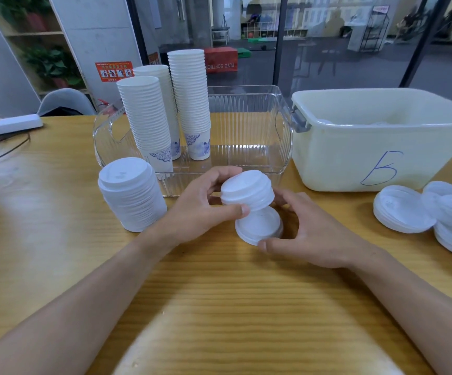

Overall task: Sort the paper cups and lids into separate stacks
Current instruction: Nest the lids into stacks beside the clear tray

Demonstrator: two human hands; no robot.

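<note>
On a wooden tabletop in a glass-walled room, a person sorts white cups and lids. A cream plastic bin marked with a blue handwritten character stands at the right rear, just beside a clear ribbed tray at the centre rear. Three tall stacks of paper cups, the lowest cups printed in blue, stand upright in the left part of that tray. In front of the tray's left corner, a tall stack of lids rests on the tabletop, leaning slightly. A loose pile of lids lies spread at the right edge, in front of the bin. A white power strip sits at the far left.

In the centre, the left hand curls its fingers and thumb around a short stack of lids, held tilted just above the tabletop. Directly beneath it, the right hand cups a single lid that sits low near the tabletop, thumb at its near rim and fingers bent round its far side; whether the two sets of lids touch cannot be told.
</note>
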